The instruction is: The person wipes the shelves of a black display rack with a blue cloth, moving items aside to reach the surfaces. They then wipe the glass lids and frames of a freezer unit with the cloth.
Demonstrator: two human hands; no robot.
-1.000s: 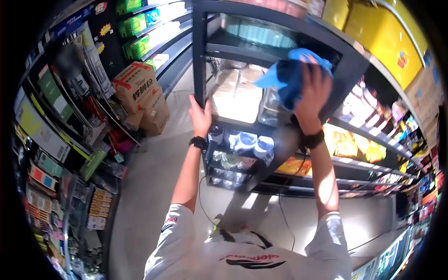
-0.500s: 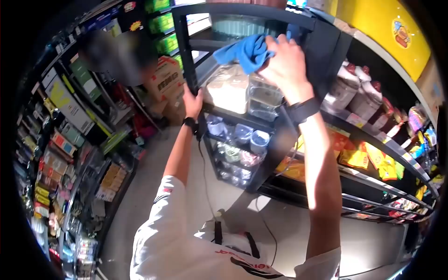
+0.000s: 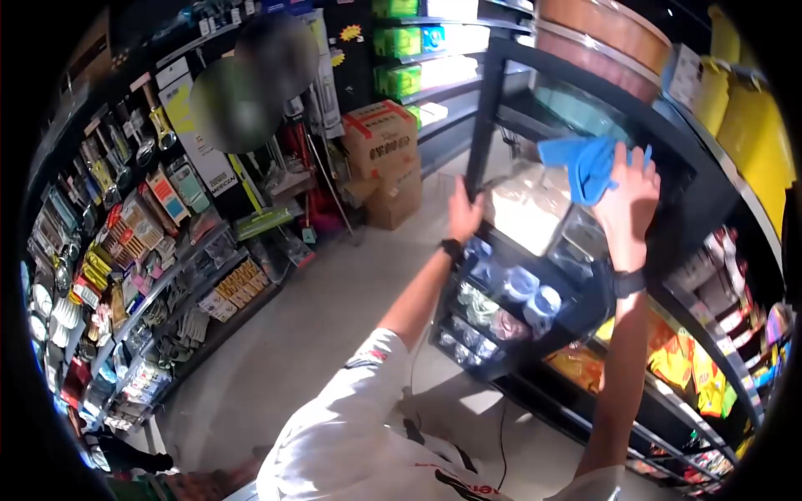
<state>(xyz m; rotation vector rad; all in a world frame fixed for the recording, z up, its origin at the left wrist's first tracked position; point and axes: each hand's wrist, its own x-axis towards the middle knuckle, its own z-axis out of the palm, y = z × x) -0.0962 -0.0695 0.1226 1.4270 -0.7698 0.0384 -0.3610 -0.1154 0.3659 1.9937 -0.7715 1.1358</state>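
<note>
A blue cloth (image 3: 585, 167) is bunched in my right hand (image 3: 628, 196), whose fingers are closed over its right end. The hand is raised in front of the upper part of a black shelf unit (image 3: 576, 305). My left hand (image 3: 464, 210) grips the unit's front left post (image 3: 486, 117), thumb apart from the fingers. Below the cloth, a brightly lit pale package (image 3: 526, 209) stands on a shelf, with clear plastic boxes (image 3: 581, 238) to its right. Lower shelves carry plastic-wrapped round containers (image 3: 522, 284).
Stacked cartons (image 3: 384, 163) stand on the floor left of the unit. Racks of hanging kitchen tools (image 3: 109, 184) line the left side. Snack packets (image 3: 693, 367) fill shelves at right, and wooden tubs (image 3: 601, 46) sit on top. A thin cable (image 3: 413, 367) hangs down near my body.
The view has swung left, so the shelf unit and both hands appear farther right. My right hand keeps its hold on the cloth; my left hand stays at the post.
</note>
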